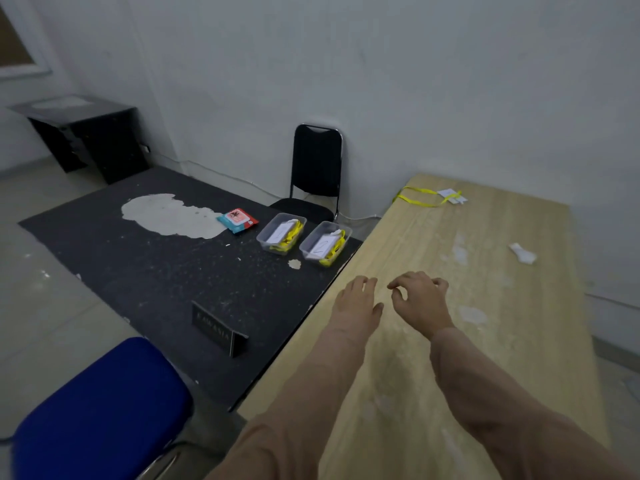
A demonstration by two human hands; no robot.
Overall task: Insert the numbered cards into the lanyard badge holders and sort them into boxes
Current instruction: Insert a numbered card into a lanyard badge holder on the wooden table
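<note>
Two clear plastic boxes stand side by side on the dark table. The left box and the right box each hold a white card in a badge holder with a yellow lanyard. Another yellow lanyard with a badge holder and white cards lies at the far end of the wooden table. My left hand hovers flat over the wooden table with fingers relaxed. Beside it, my right hand has loosely curled fingers and holds nothing.
A red and blue wipes pack lies left of the boxes. A black nameplate stands near the dark table's front. A crumpled white scrap lies on the wooden table. A black chair stands behind, a blue seat near left.
</note>
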